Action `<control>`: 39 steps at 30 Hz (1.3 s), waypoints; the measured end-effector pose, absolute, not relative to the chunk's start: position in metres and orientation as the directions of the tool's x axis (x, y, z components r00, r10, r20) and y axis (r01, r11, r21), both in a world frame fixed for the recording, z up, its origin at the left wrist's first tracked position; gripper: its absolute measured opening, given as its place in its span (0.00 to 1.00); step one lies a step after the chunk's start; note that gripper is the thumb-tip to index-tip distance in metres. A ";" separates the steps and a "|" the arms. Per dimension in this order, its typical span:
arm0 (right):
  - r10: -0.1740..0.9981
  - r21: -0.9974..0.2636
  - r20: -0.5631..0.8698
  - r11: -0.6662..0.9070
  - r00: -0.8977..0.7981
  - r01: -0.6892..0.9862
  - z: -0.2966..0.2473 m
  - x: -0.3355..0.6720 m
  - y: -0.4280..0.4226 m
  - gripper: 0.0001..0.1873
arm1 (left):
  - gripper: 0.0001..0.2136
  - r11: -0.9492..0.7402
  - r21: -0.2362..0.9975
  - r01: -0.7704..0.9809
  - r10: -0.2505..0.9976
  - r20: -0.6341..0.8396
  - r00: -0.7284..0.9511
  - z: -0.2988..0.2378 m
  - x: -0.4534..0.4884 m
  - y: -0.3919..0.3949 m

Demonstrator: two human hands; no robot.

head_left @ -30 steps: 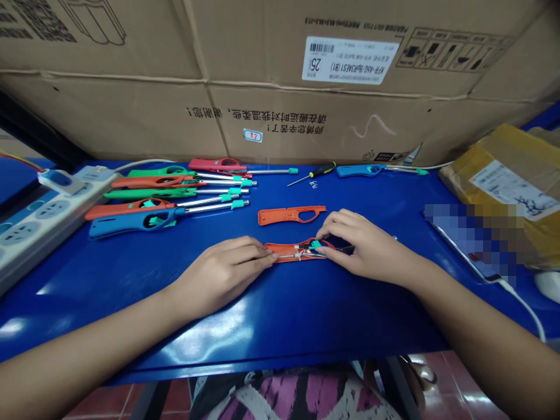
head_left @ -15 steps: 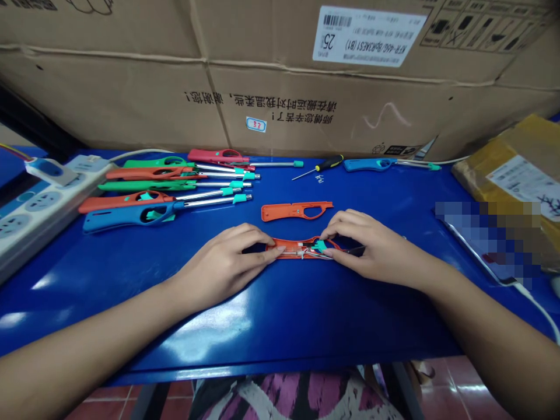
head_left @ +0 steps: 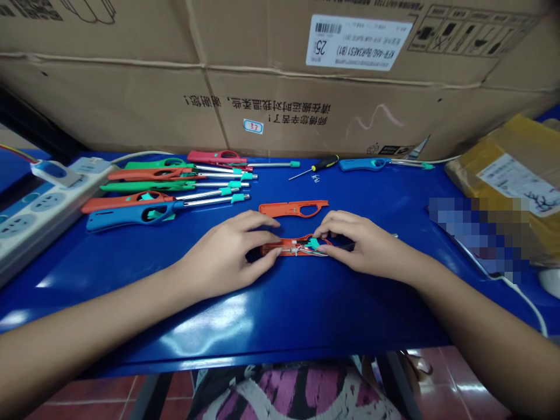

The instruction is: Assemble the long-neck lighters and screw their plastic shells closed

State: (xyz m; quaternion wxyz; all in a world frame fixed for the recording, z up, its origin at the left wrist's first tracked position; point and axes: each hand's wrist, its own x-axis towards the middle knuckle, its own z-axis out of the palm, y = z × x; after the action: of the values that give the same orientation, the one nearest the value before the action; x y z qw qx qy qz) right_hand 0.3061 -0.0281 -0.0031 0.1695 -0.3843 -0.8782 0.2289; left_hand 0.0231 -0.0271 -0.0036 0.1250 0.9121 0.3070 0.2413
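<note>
An opened orange lighter casing (head_left: pixel 286 252) lies on the blue table, its inner parts and thin wires showing. My left hand (head_left: pixel 238 248) is at the casing's left end, fingers spread, with the thumb and index fingertips over or touching it. At the other end, my right hand (head_left: pixel 363 242) pinches the green trigger (head_left: pixel 313 244) between thumb and index finger. A dark rod-like part shows under the right fingers, mostly hidden. Just behind lies the loose orange casing half (head_left: pixel 293 209), with an oval finger hole.
Several long-necked lighters (head_left: pixel 131 214) lie at the back left beside a white power strip (head_left: pixel 52 204). A screwdriver (head_left: pixel 326 164), small screws (head_left: pixel 315 178) and a blue lighter (head_left: pixel 365 164) are at the back. A cardboard box (head_left: pixel 262 87) stands behind; a taped parcel (head_left: pixel 516 163) sits right.
My left fingers have spread apart and lifted a little from the casing. My right hand keeps its pinch at the trigger. The whole view has shifted slightly.
</note>
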 end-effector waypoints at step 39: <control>0.701 -0.277 0.146 0.707 -0.698 0.651 -0.002 0.306 -0.031 0.10 | 0.16 -0.837 0.416 0.355 0.516 0.389 0.763 -0.037 0.039 -0.023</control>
State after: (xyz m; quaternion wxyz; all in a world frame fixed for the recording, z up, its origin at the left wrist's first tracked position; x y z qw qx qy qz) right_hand 0.3063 -0.0312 -0.0016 0.1209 -0.3691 -0.9158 0.1023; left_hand 0.0392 -0.0228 -0.0369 0.1609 0.9249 0.2354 0.2514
